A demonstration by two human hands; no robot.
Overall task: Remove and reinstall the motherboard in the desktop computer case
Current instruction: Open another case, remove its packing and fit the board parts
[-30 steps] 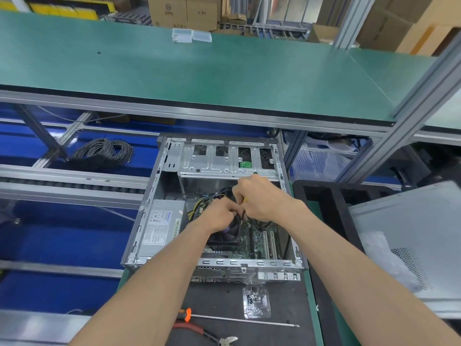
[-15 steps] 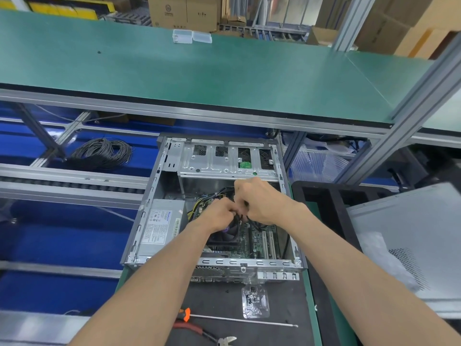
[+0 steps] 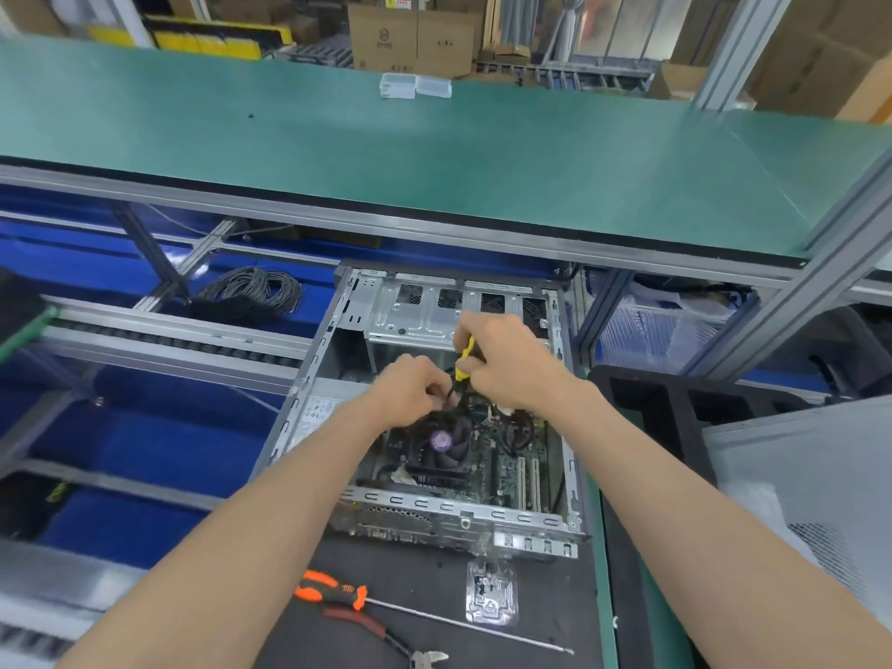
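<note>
An open grey desktop case (image 3: 437, 316) lies on a dark mat. Inside it sits the green motherboard (image 3: 511, 463) with a black CPU fan (image 3: 441, 446) bearing a purple sticker. My left hand (image 3: 410, 391) is curled above the fan and pinches a black cable (image 3: 451, 393). My right hand (image 3: 507, 362) grips a yellow piece (image 3: 466, 362) joined to the cables, just right of my left hand. A power supply (image 3: 313, 417) lies along the case's left side, partly hidden by my left forearm.
An orange-handled screwdriver (image 3: 338, 591) and red-handled cutters (image 3: 386, 634) lie on the mat in front of the case, with a clear plastic packet (image 3: 491, 593). A grey side panel (image 3: 811, 494) rests at right. A green shelf (image 3: 434, 152) overhangs the case's far end.
My right hand has lifted a little, and the yellow piece now shows in its fingers. My left hand stays over the fan. The camera has tilted slightly.
</note>
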